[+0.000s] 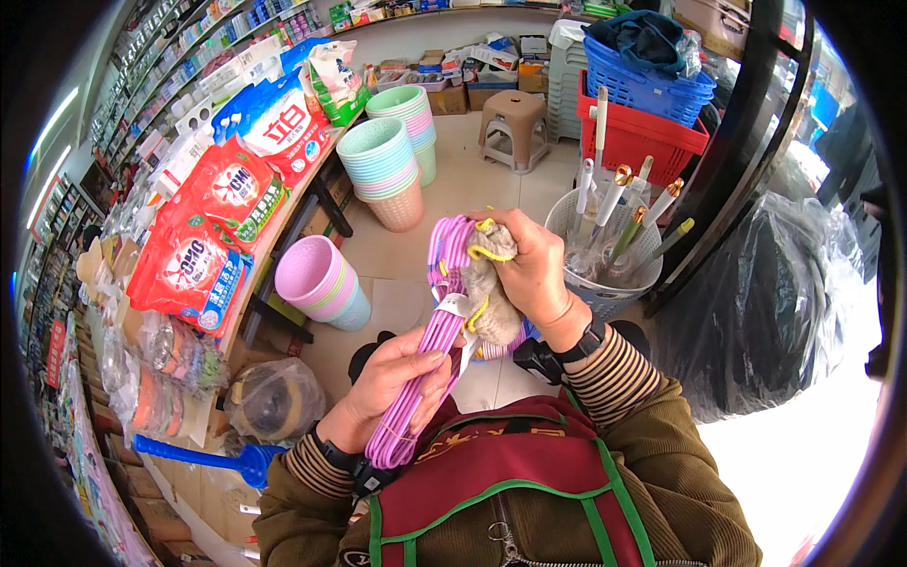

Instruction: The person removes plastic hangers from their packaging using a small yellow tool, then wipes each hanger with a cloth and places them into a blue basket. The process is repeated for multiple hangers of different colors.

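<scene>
A bundle of pink-purple coated wire hangers [436, 342], wrapped with a white paper label, slants upward in front of my chest. My left hand [387, 386] is closed around its lower part. My right hand [535, 272] grips a grey fuzzy cloth [487, 300] with yellow edging, bunched against the upper end of the bundle. Part of the cloth hangs down below my right fingers. Partly hidden behind it, something with coloured stripes shows low down near my right wrist.
Stacked pastel baskets [378, 156] and a tilted basket stack [316, 279] stand left of centre. Detergent bags [194, 265] line a shelf at left. A brown stool [513, 128] stands ahead. To the right are a bin [605, 293] of poles and plastic-covered goods [765, 302].
</scene>
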Demonstrator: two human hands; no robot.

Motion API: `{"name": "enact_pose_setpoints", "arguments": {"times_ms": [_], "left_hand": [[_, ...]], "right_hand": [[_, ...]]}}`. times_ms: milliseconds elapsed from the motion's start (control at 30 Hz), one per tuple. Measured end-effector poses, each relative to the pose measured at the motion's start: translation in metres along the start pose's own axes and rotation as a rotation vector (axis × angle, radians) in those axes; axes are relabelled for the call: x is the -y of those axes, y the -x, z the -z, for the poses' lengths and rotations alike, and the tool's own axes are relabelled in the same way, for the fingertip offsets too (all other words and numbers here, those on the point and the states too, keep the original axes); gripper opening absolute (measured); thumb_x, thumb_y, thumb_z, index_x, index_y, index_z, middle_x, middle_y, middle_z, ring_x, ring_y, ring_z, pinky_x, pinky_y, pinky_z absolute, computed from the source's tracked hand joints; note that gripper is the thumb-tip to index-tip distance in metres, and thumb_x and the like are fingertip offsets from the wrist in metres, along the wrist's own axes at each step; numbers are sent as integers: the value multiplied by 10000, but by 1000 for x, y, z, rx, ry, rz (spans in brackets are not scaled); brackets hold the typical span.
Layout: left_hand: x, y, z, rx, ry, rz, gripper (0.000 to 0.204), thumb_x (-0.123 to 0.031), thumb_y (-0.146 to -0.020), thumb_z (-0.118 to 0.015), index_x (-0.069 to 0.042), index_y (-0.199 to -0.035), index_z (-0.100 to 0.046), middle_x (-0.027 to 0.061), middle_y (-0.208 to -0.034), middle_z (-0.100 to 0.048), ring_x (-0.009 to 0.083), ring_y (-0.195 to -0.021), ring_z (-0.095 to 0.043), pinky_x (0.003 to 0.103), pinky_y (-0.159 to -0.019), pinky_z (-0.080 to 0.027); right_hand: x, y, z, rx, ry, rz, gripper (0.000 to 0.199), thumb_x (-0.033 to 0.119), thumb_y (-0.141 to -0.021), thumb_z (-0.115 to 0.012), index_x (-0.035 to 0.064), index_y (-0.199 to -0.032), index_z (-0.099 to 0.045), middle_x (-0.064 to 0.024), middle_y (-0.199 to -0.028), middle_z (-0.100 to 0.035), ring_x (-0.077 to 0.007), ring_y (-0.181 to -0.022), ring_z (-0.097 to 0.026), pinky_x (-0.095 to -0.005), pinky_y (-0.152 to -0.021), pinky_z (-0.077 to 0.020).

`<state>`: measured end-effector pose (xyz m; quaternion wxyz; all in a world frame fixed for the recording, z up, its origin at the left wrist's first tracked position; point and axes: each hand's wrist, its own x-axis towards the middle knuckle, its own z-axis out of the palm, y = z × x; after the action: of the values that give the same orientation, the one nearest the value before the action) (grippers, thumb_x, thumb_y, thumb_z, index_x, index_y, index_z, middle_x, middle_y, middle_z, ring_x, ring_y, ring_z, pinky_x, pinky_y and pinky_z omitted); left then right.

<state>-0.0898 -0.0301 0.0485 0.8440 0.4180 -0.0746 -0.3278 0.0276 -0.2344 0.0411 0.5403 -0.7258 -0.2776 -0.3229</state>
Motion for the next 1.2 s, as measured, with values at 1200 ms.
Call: {"name": "enact_pose_setpoints", "arguments": {"times_ms": [1200], "left_hand": [[28, -15, 47, -354, -783, -179, 279, -139, -1036, -467, -33, -1292, -444, 60, -727, -553, 133, -492, -551, 264, -428, -495]], "right_hand": [[0, 4, -9, 147, -1306, -1231, 312, 283, -1024, -513, 19, -1153, -618, -84, -970, -705, -215, -842, -687, -386, -785, -568]]}}
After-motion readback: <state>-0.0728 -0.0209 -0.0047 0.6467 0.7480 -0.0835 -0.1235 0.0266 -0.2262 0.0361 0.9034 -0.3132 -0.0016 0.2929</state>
